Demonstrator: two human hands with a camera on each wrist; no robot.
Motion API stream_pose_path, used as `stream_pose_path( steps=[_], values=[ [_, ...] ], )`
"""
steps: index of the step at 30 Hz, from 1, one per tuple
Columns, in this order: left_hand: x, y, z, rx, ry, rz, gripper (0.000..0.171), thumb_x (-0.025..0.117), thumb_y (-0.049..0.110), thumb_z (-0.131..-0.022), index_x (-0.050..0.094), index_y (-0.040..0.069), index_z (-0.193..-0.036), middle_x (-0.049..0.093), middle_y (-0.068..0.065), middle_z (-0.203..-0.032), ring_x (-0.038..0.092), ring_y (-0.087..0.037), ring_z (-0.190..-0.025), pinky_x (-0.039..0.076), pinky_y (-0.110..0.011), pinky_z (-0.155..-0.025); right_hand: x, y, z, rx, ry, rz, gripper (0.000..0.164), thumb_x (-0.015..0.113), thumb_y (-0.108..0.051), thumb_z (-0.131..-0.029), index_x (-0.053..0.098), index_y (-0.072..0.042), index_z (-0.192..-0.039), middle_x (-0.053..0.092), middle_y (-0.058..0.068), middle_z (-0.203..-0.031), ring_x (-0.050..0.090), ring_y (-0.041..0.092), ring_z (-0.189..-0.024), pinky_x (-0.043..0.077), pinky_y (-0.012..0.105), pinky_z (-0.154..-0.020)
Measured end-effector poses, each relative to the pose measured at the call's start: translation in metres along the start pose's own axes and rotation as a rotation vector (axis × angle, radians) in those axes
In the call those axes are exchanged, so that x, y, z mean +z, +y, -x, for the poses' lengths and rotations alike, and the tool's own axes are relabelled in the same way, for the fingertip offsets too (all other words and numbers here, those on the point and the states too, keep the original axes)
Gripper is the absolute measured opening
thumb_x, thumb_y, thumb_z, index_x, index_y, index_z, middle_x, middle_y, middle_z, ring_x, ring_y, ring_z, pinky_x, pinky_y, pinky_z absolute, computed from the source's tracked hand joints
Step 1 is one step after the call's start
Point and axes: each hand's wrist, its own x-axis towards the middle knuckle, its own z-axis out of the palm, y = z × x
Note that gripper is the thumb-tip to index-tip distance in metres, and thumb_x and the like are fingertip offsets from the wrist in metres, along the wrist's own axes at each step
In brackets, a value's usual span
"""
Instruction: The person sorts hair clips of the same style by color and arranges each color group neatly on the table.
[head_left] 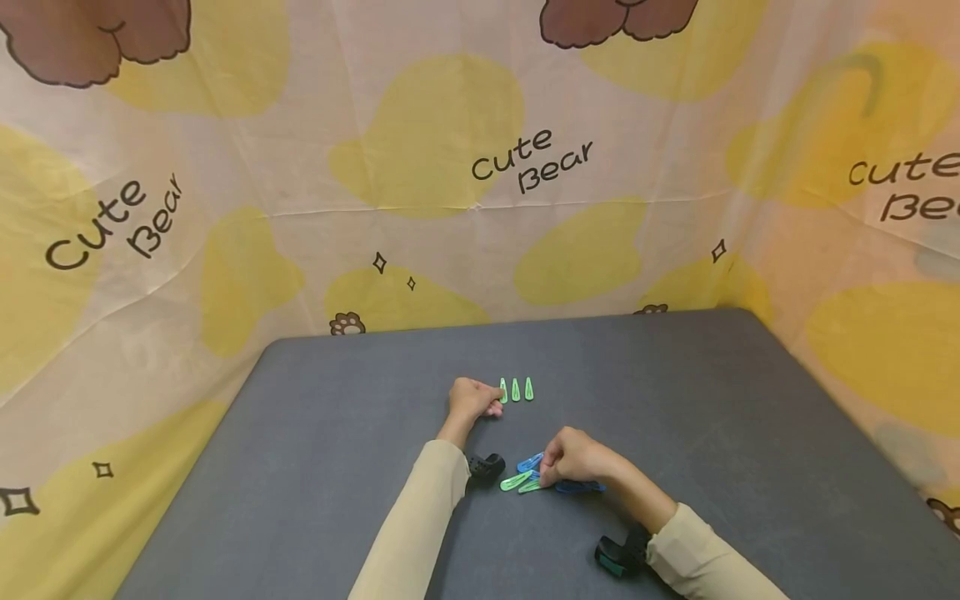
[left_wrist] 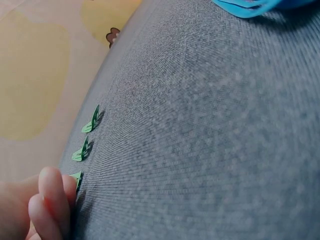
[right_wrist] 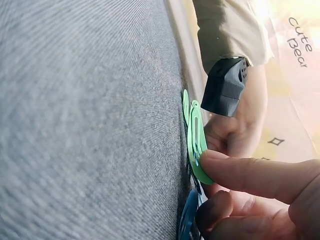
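Observation:
My left hand (head_left: 472,398) pinches the leftmost green hair clip (head_left: 503,390) of a row of three on the grey table. The other two clips, the middle green hair clip (head_left: 516,389) and the right green hair clip (head_left: 529,388), stand parallel beside it. Nearer to me, my right hand (head_left: 576,457) is over a small pile of hair clips. Its thumb and finger hold the wide end of a green hair clip (right_wrist: 196,132). Another green hair clip (head_left: 515,481) and several blue hair clips (head_left: 529,462) lie in the pile, partly hidden by the hand.
The grey table (head_left: 360,400) runs back to a patterned cloth (head_left: 420,150) hung behind and at both sides. A black wrist camera (head_left: 486,468) on the left arm hangs close to the pile; another black wrist camera (head_left: 624,553) is on the right arm.

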Motion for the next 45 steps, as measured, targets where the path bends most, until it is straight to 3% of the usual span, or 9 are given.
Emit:
stream_pose_path(
  steps=[6, 17, 23, 34, 45],
  values=[
    [0.0, 0.001, 0.001, -0.006, 0.004, -0.011, 0.016, 0.071, 0.007, -0.079, 0.072, -0.009, -0.083, 0.054, 0.007, -0.041, 0.052, 0.001, -0.033, 0.04, -0.012, -0.039, 0.001, 0.001, 0.002, 0.046, -0.041, -0.074, 0.009, 0.071, -0.005, -0.08, 0.068, 0.003, -0.076, 0.047, -0.009, -0.057, 0.037, 0.004, -0.048, 0.03, 0.019, -0.048],
    [0.001, 0.0, 0.003, -0.005, 0.003, 0.001, 0.016, 0.071, 0.006, -0.08, 0.072, -0.009, -0.083, 0.055, 0.007, -0.042, 0.052, 0.001, -0.034, 0.041, -0.012, -0.039, -0.006, 0.001, 0.005, 0.019, -0.061, -0.149, 0.011, 0.07, -0.003, -0.08, 0.067, 0.007, -0.078, 0.048, -0.006, -0.057, 0.039, 0.005, -0.05, 0.032, 0.02, -0.049],
    [0.0, -0.001, 0.002, 0.006, 0.002, -0.003, 0.016, 0.071, 0.006, -0.08, 0.072, -0.009, -0.084, 0.055, 0.008, -0.042, 0.052, 0.001, -0.034, 0.041, -0.012, -0.04, -0.011, 0.002, 0.004, 0.004, -0.081, -0.189, 0.011, 0.068, 0.0, -0.08, 0.065, 0.01, -0.08, 0.055, -0.006, -0.061, 0.043, 0.003, -0.051, 0.038, 0.019, -0.05],
    [0.0, 0.0, 0.003, 0.002, 0.0, -0.009, 0.016, 0.071, 0.007, -0.081, 0.072, -0.009, -0.084, 0.055, 0.008, -0.043, 0.053, 0.001, -0.035, 0.041, -0.012, -0.04, -0.015, 0.005, 0.003, 0.06, -0.087, -0.297, 0.015, 0.067, 0.006, -0.075, 0.062, 0.014, -0.085, 0.056, -0.006, -0.061, 0.041, 0.004, -0.052, 0.034, 0.017, -0.049],
    [0.0, 0.0, 0.002, -0.001, 0.013, -0.024, 0.016, 0.072, 0.008, -0.08, 0.072, -0.008, -0.082, 0.056, 0.007, -0.043, 0.053, 0.0, -0.035, 0.042, -0.013, -0.04, -0.018, 0.008, 0.001, 0.052, -0.088, -0.257, 0.019, 0.062, 0.003, -0.08, 0.069, 0.013, -0.094, 0.051, -0.008, -0.06, 0.036, 0.003, -0.05, 0.03, 0.018, -0.049]
  ],
)
